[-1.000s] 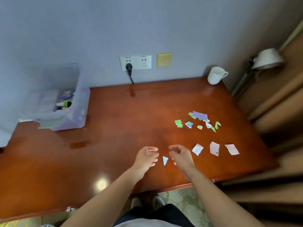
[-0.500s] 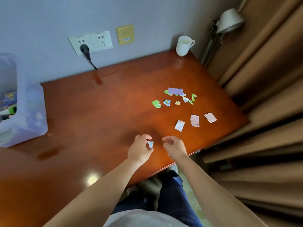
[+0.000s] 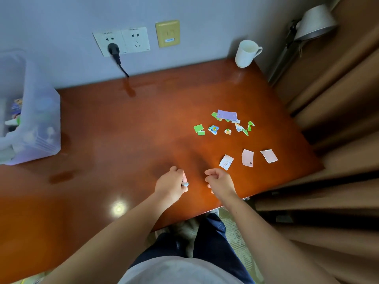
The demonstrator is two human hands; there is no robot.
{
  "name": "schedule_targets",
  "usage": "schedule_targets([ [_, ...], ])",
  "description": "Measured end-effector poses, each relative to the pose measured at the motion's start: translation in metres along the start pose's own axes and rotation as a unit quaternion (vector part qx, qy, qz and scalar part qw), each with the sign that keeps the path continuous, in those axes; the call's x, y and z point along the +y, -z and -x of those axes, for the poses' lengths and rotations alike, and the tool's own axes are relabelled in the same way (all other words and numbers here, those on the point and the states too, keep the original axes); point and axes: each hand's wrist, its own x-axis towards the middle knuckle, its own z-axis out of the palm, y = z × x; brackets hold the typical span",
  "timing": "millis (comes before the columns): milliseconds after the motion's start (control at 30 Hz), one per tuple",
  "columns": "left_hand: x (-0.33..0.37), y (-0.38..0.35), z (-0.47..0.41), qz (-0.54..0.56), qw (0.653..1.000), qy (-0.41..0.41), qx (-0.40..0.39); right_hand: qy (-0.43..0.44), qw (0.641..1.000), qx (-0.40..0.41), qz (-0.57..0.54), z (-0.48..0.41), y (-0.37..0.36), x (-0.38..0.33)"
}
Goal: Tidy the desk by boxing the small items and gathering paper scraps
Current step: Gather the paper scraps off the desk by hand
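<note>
Featherlight torn coloured paper scraps [image 3: 227, 115] want edge pinches, we are judging; our left hand [image 3: 171, 184] is pinching a pale blue scrap [image 3: 185, 184], right hand [image 3: 221, 182] loosely curled, empty.

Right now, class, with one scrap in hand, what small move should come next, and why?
Probably reach the right hand forward to the white scrap just beyond it: the left hand pinches a small scrap, the right looks empty, and that piece lies nearest.

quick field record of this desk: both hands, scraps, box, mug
left grip: pinches a small paper scrap
right grip: loosely curled, nothing visible in it
coloured scraps: clustered right of centre on the desk
pale scraps: three, nearer the front edge
storage box: translucent, far left, items inside
mug: white, back right corner
</note>
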Motion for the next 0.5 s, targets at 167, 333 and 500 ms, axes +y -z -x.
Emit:
schedule_targets([
  [167,0.02,-0.002,-0.015,0.234,0.972,0.026,-0.011,0.015,1.0,0.019,-0.002,-0.01,0.019,-0.002],
  [333,0.076,0.006,-0.036,0.485,0.868,0.076,-0.075,0.027,0.997,0.07,0.011,-0.026,0.062,0.002],
  [500,0.12,0.009,-0.058,0.607,0.738,0.249,-0.157,0.048,0.992,0.097,0.063,-0.054,0.096,0.008],
])
